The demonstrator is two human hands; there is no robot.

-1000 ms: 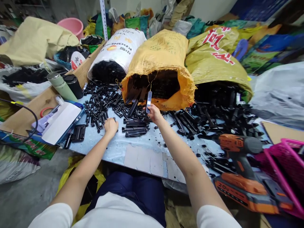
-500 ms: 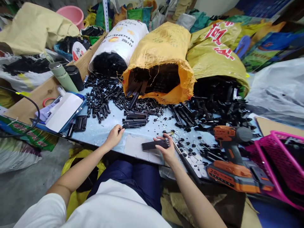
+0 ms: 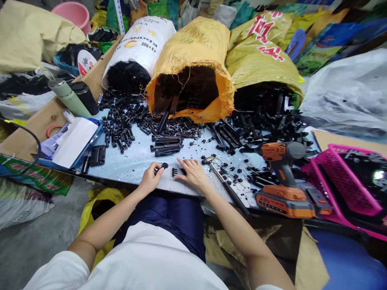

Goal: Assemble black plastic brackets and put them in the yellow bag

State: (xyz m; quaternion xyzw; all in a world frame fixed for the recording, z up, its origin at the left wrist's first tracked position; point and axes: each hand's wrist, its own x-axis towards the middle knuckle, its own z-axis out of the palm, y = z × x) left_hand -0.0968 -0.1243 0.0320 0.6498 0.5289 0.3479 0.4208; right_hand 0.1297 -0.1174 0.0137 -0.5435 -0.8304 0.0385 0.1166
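Observation:
My left hand (image 3: 150,179) pinches a small black plastic part with a round end (image 3: 164,165), just above the near edge of the table. To its right, a black pronged plastic piece (image 3: 175,172) lies on a pale grey board (image 3: 171,184). My right hand (image 3: 194,174) holds this piece between thumb and fingers and covers most of it; several prongs point left toward the left hand. Behind both hands sits a small stack of long black plastic arms (image 3: 167,146). A hammer (image 3: 224,182) lies beside the right hand, its head pointing away from me.
An orange cordless drill (image 3: 286,181) stands at the right, before a pink basket (image 3: 347,185). Sacks, including a yellow one (image 3: 190,44), spill black parts along the back. Loose pins (image 3: 234,173) lie beyond the hammer. A tray (image 3: 72,147) and a green bottle (image 3: 68,96) stand left.
My right hand has lowered the black pronged piece onto the board. My left hand has come from the stack toward it with a small black part. The view has shifted slightly.

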